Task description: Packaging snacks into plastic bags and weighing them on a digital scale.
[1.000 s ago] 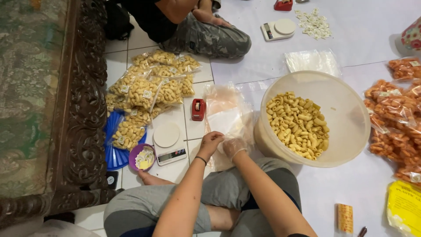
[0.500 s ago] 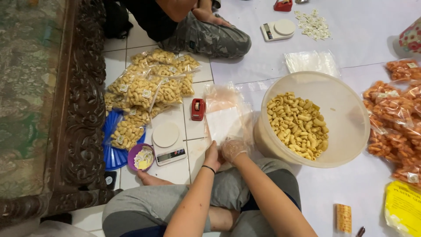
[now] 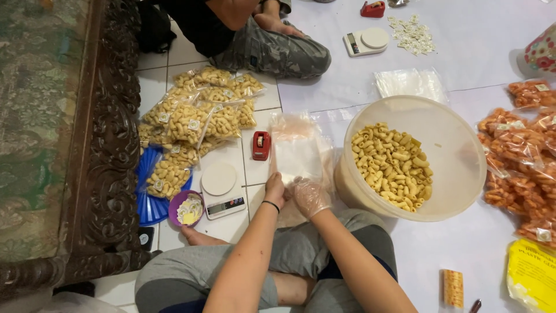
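Clear plastic bag (image 3: 296, 152): empty, both hands' grip on it | tub (image 3: 457, 145): yellow macaroni snacks (image 3: 394, 165)

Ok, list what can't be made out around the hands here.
Head view:
- Left hand fingertips: hidden behind the clear plastic bags.
- Scale display: too small to read.
- Tub depth: hidden under yellow snacks.
- Other person: cut off by the top edge.

The yellow packet (image 3: 533, 272) is cut off at the right edge, its print seemingly blurred.
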